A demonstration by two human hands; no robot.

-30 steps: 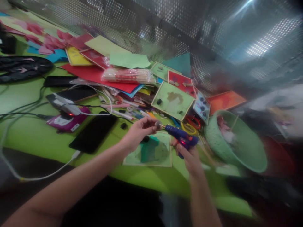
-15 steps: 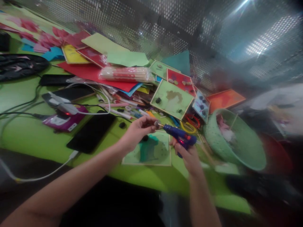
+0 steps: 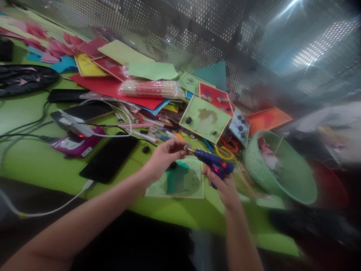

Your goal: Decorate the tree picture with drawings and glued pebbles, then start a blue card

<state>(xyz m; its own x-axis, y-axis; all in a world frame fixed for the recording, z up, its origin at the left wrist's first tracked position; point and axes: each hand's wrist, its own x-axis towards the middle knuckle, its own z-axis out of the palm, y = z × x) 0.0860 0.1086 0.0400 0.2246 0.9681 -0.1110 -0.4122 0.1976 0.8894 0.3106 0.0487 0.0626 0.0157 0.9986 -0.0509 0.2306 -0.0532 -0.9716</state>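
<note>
Left of the green bowl (image 3: 299,175) of scraps (image 3: 268,156), the right hand (image 3: 225,185) curled round a glue gun (image 3: 210,159); the left hand (image 3: 162,157) pinched a pebble (image 3: 187,147).

Plastic, metal, paper.
The glue gun (image 3: 211,159) looks of smooth plastic, with metal nozzle (image 3: 191,150); the perforated panel (image 3: 158,35) is shiny metal, paper sheets (image 3: 153,70) look matt, stick wrapper (image 3: 150,89) glossy.

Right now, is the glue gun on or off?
On, apparently: a red light glows on the blue glue gun in the right hand. Whether it's hot, I can't tell.
</note>
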